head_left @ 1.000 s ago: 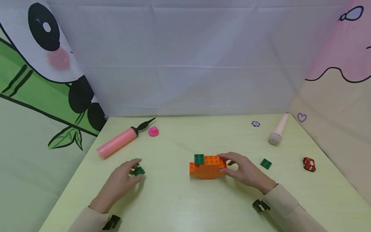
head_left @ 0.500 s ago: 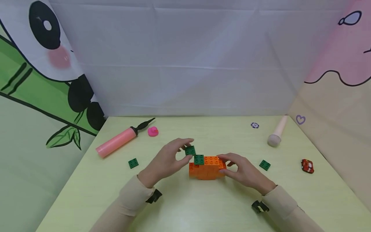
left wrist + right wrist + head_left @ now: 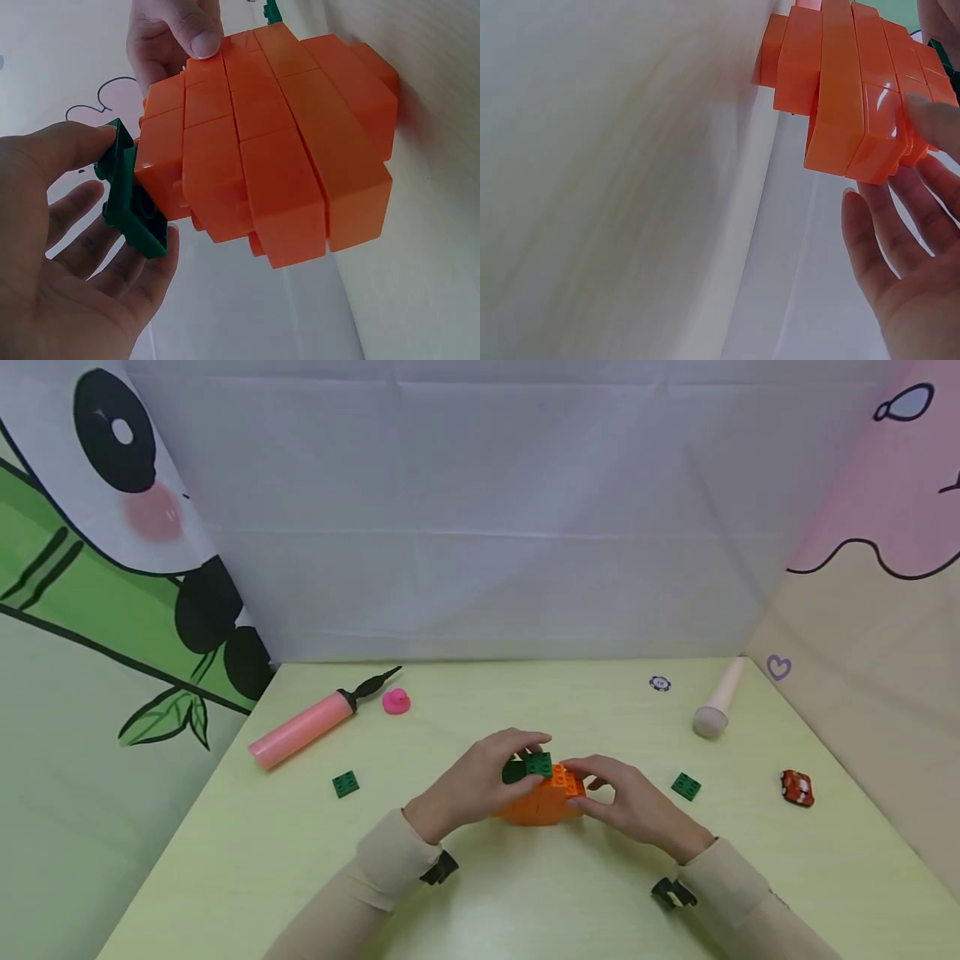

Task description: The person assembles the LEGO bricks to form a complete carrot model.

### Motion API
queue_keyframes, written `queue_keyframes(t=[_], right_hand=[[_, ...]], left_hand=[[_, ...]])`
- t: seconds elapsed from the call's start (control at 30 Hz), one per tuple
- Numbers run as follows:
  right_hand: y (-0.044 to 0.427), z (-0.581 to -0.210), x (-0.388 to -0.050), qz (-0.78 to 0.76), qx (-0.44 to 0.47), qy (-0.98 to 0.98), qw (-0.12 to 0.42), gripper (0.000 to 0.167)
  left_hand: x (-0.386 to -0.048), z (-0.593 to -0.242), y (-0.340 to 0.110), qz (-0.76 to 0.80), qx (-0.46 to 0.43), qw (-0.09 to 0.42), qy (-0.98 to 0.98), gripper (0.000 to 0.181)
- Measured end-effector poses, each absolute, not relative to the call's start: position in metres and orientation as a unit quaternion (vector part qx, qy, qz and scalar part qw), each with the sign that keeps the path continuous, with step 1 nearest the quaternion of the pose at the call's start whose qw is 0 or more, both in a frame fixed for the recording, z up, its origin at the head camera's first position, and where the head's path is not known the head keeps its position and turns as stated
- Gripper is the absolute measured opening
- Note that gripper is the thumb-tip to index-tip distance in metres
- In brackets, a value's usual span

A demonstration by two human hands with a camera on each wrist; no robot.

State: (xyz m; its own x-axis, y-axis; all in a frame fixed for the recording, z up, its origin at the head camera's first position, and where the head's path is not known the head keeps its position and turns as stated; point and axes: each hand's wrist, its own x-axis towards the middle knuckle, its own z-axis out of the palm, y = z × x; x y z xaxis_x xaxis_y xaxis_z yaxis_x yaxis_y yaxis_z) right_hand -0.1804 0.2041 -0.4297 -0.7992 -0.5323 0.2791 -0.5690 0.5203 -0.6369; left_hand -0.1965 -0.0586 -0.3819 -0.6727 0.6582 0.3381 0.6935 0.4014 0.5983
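A stepped block of orange toy bricks (image 3: 536,812) stands on the table at the middle. My right hand (image 3: 633,797) grips its right end between thumb and fingers. At its top my left hand (image 3: 483,781) pinches a green toy brick (image 3: 538,764). Beside that one, a second green brick (image 3: 513,772) sits on the block's top left, partly covered by the left fingers. In the left wrist view the two green pieces overlap at the edge of the orange bricks (image 3: 262,142), and a hollow underside shows. Whether the held brick is pressed onto the studs, I cannot tell.
Loose green bricks lie at left (image 3: 346,783) and right (image 3: 686,787). Farther back are a pink hand pump (image 3: 307,727), a pink rubber duck (image 3: 396,701), a poker chip (image 3: 660,683) and a pale cone-shaped object (image 3: 716,706). A red toy car (image 3: 797,788) is far right.
My left hand has carried a green brick from the left side of the table to the top of the orange block. My right hand has kept its grip, nearly still.
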Motion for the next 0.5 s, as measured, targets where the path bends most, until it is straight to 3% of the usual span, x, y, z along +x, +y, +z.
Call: queue_keyframes(t=[0.5], right_hand=[[0.2041, -0.4320, -0.1821, 0.382, 0.328, -0.863, 0.038, 0.049]], left_hand=[[-0.1962, -0.3924, -0.0572, -0.387, -0.383, -0.004, -0.839, 0.051]])
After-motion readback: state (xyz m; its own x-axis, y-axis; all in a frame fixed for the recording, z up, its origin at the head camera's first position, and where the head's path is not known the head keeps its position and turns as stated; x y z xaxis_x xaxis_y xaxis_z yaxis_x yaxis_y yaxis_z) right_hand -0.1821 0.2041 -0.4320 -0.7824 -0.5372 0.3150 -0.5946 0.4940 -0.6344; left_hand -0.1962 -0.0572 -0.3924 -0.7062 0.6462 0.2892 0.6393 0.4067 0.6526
